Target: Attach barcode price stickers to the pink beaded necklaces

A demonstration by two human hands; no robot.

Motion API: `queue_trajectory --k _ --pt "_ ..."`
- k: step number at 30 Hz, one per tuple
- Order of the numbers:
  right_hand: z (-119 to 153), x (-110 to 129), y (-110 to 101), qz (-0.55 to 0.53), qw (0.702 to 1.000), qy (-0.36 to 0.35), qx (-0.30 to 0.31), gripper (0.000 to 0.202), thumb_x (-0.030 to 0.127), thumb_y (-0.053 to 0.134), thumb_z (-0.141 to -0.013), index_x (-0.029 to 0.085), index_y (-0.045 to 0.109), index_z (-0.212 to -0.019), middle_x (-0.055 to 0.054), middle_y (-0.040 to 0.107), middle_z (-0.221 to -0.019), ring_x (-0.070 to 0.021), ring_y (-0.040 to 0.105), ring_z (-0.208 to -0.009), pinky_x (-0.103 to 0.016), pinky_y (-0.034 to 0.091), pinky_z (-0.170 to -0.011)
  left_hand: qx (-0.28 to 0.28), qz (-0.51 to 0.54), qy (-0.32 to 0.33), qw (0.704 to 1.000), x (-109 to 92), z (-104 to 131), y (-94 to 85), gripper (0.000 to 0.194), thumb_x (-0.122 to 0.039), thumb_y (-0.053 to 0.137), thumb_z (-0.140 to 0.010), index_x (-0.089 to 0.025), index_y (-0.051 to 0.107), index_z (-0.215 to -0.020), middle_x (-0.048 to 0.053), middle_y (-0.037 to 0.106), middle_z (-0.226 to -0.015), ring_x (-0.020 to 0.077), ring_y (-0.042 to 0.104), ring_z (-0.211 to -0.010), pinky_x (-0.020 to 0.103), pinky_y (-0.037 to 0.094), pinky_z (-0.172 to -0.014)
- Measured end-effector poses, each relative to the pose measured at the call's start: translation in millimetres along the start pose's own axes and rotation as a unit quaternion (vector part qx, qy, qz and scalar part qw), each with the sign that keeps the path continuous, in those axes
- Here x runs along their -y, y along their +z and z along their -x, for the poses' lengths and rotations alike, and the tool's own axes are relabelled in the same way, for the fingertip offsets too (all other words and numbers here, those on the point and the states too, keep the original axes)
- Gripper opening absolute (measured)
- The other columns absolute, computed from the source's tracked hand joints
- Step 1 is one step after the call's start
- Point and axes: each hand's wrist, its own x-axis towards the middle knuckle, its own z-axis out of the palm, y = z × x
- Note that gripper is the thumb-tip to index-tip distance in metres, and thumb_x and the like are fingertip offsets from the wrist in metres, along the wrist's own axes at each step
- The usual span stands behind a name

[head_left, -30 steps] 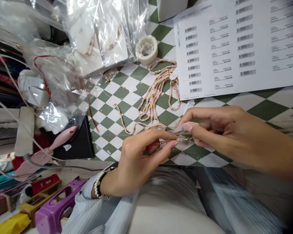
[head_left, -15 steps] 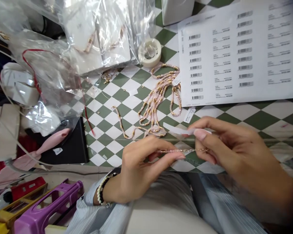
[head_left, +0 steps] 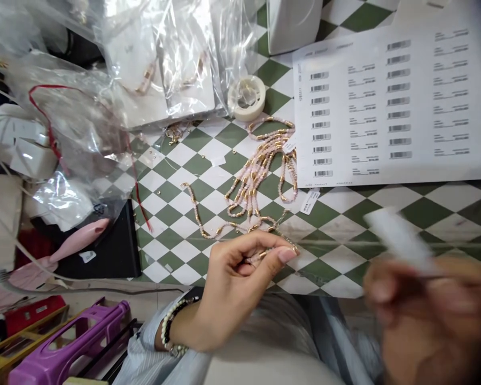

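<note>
My left hand [head_left: 240, 283], near the front edge of the table, pinches a beaded chain [head_left: 260, 256] between thumb and fingers. Part of the chain is hidden inside the hand. At the lower right, my right hand [head_left: 428, 305] is blurred, its fingers closed on a white paper strip [head_left: 398, 238]. Pink and gold bead strands [head_left: 250, 176] lie bunched on the table beyond my left hand. A small white tag [head_left: 310, 201] rests right of them, below a sheet of barcode labels [head_left: 340, 107].
Clear plastic bags [head_left: 136, 59] cover the back left beside a roll of tape [head_left: 246, 98]. A black flat object [head_left: 120, 246] with a pink-handled item [head_left: 80, 240] lies at left. A purple plastic frame [head_left: 68, 342] stands below the table edge.
My right hand has moved right and away from my left hand, carrying the white strip and letting go of the chain. My left hand still pinches the chain. The view has shifted slightly.
</note>
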Motion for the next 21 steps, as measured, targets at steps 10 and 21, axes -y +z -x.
queue_trajectory --k 10,21 --pt "28.9 -22.7 30.4 -0.202 0.901 0.341 0.177 0.035 0.054 0.069 -0.087 0.019 0.066 -0.086 0.003 0.047 -0.055 -0.0057 0.033 -0.046 -0.019 0.019 -0.044 0.000 -0.154 0.106 0.982 0.6 17.3 -8.4 0.024 -0.023 0.052 -0.104 -0.022 0.052 -0.080 -0.005 0.044 -0.061 0.0084 0.038 -0.050 0.023 0.032 -0.048" --pt "28.3 -17.3 60.1 -0.330 0.829 0.382 0.241 0.029 0.048 0.072 -0.087 0.021 0.067 -0.097 0.006 0.048 -0.054 -0.0033 0.027 -0.042 -0.020 0.013 -0.042 0.007 -0.435 0.284 0.854 -32.3 16.9 -15.2 0.029 -0.006 0.058 -0.088 -0.018 0.053 -0.062 -0.003 0.048 -0.052 0.0073 0.044 -0.038 0.022 0.034 -0.038"
